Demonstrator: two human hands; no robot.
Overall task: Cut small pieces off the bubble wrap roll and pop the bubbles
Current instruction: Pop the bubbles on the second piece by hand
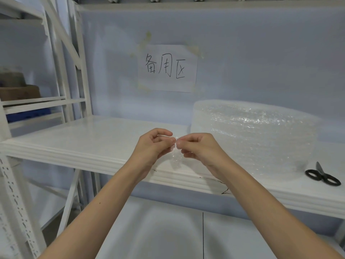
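A small clear piece of bubble wrap hangs between my two hands, just above the shelf's front edge. My left hand pinches its upper left part with curled fingers. My right hand pinches its upper right part, fingertips nearly touching those of the left. The big bubble wrap roll lies on the white shelf behind and to the right of my hands. Black-handled scissors lie shut on the shelf at the far right, beside the roll.
A paper sign with handwritten characters is taped to the back wall. White racking uprights stand at the left, with cardboard boxes on the neighbouring shelf. A lower shelf surface shows beneath my arms.
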